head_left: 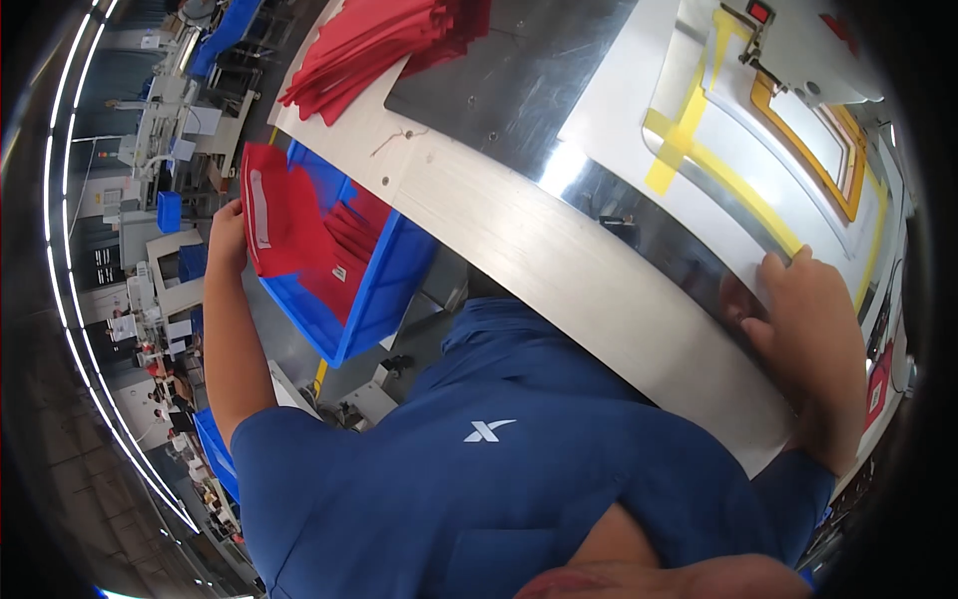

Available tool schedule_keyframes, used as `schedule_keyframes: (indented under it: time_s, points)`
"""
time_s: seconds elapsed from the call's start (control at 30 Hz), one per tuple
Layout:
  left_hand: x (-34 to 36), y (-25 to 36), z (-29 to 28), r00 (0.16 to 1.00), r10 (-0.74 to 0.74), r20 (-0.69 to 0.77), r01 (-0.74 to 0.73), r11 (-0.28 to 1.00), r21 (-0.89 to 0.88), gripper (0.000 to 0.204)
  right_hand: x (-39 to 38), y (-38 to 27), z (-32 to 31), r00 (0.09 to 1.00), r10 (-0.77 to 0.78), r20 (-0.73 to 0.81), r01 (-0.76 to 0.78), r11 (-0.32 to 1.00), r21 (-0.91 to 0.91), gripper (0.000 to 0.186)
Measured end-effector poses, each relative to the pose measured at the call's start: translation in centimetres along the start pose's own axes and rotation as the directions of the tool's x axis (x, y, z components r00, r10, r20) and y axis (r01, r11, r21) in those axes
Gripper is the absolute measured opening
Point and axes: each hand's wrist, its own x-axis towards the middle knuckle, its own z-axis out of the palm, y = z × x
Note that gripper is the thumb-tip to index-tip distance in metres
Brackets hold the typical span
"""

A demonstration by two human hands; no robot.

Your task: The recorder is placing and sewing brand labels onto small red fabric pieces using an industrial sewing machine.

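At the left, my left hand (pixel 228 232) is closed on the edge of a red fabric piece (pixel 284 200) with a pale strip along one side. The piece hangs over a blue plastic bin (pixel 341 341), in which more red fabric pieces (pixel 351 235) lie. Off to the right, my right hand (pixel 813 314) rests at the near edge of a white template sheet (pixel 738 215) bordered with yellow tape (pixel 733 185). Its thumb stands apart from the fingers and I see nothing held in it. The fingertips touch the taped corner.
A stack of red fabric pieces (pixel 374 50) lies on the far part of the metal-edged worktable (pixel 559 260). A machine head (pixel 813 50) stands above a yellow frame (pixel 813 150) at the far right. Other workstations (pixel 165 220) line the left side.
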Motion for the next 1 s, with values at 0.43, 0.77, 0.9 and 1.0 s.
schedule_keyframes:
  time_s: [0.43,0.77,0.9,1.0]
  points:
    - [2.1,-14.0,6.4,0.919,-0.331,-0.214,0.382,0.613,0.692,0.035,0.0,-0.3,0.9,0.997,0.075,0.016,-0.075,0.997,0.013,0.04]
    - [5.3,10.9,16.7,0.678,0.734,-0.037,-0.675,0.643,0.362,0.028,-2.0,1.7,2.0,0.99,0.063,-0.122,-0.034,0.973,0.228,0.038]
    - [-2.3,20.0,27.1,0.562,0.757,0.334,-0.819,0.567,0.093,0.027,-2.8,4.1,3.4,0.945,0.269,-0.186,-0.154,0.867,0.474,0.031]
    - [-7.5,24.4,33.9,-0.008,0.874,0.485,-0.984,0.081,-0.162,0.027,-5.2,7.1,6.9,0.732,0.578,-0.36,-0.308,0.753,0.582,0.028]
